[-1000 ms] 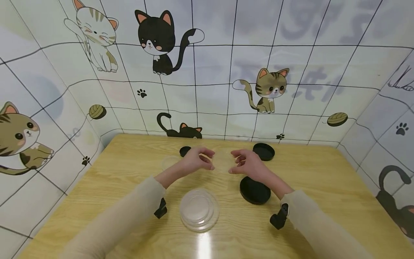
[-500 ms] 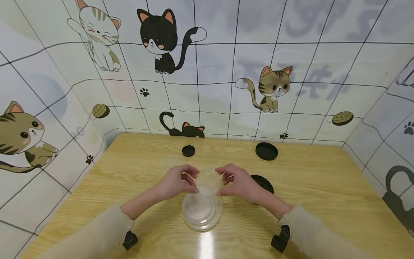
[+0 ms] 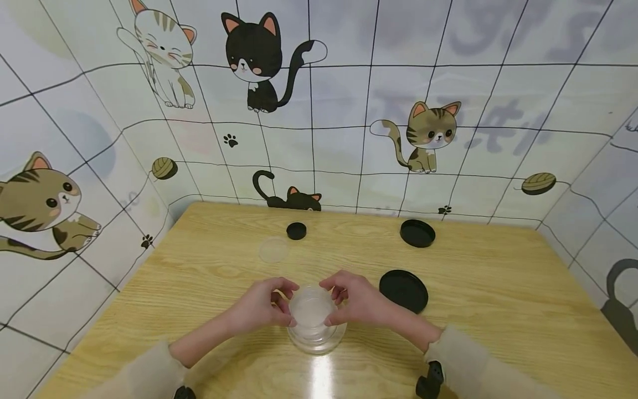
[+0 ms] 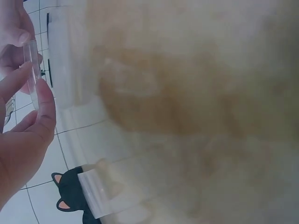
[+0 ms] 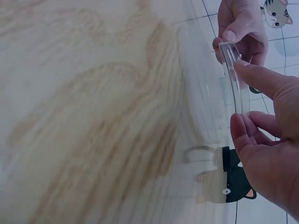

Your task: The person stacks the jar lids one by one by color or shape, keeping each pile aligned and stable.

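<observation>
Both hands hold a clear, round, shallow dish (image 3: 312, 306) by its rim, from opposite sides, over the near middle of the table. My left hand (image 3: 264, 307) pinches the left edge between thumb and fingers, and my right hand (image 3: 355, 299) pinches the right. Under it in the head view sits a stack of larger clear round dishes (image 3: 319, 347), partly hidden by the held one. The wrist views show the dish edge-on, a thin transparent band (image 5: 235, 93) with a raised rim, between the fingertips of both hands.
On the wooden table (image 3: 498, 288), a faint clear disc (image 3: 273, 250) lies at the back left near a small black round lid (image 3: 296, 230). A medium black lid (image 3: 417, 233) lies back right, a larger one (image 3: 404, 291) beside the right hand. A cat-print wall covering (image 3: 339, 149) encloses the table's back.
Both hands have come toward the body from the table's back middle, carrying the clear dish over the stack. The black lids and the stack have stayed in place.
</observation>
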`<state>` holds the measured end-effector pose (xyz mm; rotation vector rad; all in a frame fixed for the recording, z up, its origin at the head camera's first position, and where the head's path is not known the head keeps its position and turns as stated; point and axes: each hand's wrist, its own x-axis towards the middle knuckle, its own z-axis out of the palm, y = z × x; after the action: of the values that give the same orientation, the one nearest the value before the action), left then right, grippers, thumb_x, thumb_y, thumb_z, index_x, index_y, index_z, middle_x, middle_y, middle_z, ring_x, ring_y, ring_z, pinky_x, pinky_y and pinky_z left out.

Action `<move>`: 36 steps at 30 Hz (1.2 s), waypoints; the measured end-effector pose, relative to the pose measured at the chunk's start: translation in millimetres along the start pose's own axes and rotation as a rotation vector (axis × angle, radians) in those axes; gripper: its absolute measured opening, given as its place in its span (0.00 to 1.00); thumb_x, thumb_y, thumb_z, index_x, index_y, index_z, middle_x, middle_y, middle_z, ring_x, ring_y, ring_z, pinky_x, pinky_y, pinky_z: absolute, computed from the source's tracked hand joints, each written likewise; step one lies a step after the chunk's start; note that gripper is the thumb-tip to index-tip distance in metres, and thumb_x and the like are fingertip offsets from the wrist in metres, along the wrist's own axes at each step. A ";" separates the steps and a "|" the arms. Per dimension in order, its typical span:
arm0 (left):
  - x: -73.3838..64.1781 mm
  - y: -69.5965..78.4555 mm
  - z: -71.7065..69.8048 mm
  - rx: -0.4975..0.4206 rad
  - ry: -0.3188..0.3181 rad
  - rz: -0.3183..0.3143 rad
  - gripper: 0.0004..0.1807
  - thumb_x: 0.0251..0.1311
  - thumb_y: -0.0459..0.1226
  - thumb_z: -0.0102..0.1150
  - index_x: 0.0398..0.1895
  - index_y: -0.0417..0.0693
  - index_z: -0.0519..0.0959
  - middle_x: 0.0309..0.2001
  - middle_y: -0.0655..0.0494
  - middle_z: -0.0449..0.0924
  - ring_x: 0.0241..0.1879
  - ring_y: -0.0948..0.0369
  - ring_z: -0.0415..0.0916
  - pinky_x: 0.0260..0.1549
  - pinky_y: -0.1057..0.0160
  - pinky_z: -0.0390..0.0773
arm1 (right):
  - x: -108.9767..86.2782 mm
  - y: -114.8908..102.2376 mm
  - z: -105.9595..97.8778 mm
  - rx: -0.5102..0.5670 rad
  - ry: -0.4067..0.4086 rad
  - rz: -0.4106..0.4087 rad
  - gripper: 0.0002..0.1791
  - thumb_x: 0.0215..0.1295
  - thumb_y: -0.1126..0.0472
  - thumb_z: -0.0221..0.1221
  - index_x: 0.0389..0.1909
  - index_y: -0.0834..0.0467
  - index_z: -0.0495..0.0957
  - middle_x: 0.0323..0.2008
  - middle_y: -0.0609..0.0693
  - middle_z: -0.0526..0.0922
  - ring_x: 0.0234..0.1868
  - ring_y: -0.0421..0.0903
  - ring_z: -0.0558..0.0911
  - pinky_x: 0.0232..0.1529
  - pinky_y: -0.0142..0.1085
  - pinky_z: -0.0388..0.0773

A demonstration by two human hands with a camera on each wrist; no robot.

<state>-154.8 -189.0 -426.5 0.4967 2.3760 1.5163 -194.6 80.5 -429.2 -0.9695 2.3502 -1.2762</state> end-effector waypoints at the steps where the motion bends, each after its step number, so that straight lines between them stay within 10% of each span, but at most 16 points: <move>1: -1.1 -1.0 1.1 0.004 0.000 -0.005 0.31 0.49 0.26 0.78 0.58 0.30 0.76 0.45 0.44 0.74 0.35 0.57 0.79 0.33 0.66 0.81 | -0.5 -0.2 1.8 -0.005 -0.004 0.001 0.35 0.49 0.64 0.79 0.59 0.67 0.79 0.45 0.52 0.79 0.40 0.45 0.79 0.46 0.36 0.81; 11: -5.8 -5.2 3.5 -0.102 -0.014 -0.008 0.32 0.48 0.22 0.76 0.59 0.27 0.74 0.44 0.45 0.73 0.36 0.55 0.77 0.31 0.64 0.82 | -1.4 -2.5 10.9 -0.110 -0.024 -0.006 0.34 0.51 0.63 0.79 0.59 0.67 0.79 0.43 0.48 0.76 0.40 0.43 0.78 0.44 0.35 0.80; 36: -0.7 -8.4 6.8 0.117 0.018 0.045 0.32 0.45 0.24 0.79 0.56 0.29 0.78 0.43 0.48 0.75 0.34 0.58 0.77 0.31 0.67 0.80 | 0.0 -2.1 9.7 -0.186 -0.045 0.007 0.34 0.50 0.62 0.79 0.58 0.67 0.79 0.42 0.48 0.76 0.40 0.42 0.76 0.43 0.33 0.78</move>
<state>-152.6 -187.1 -436.9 0.5685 2.4942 1.4109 -188.5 73.6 -432.9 -1.0321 2.4685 -1.0354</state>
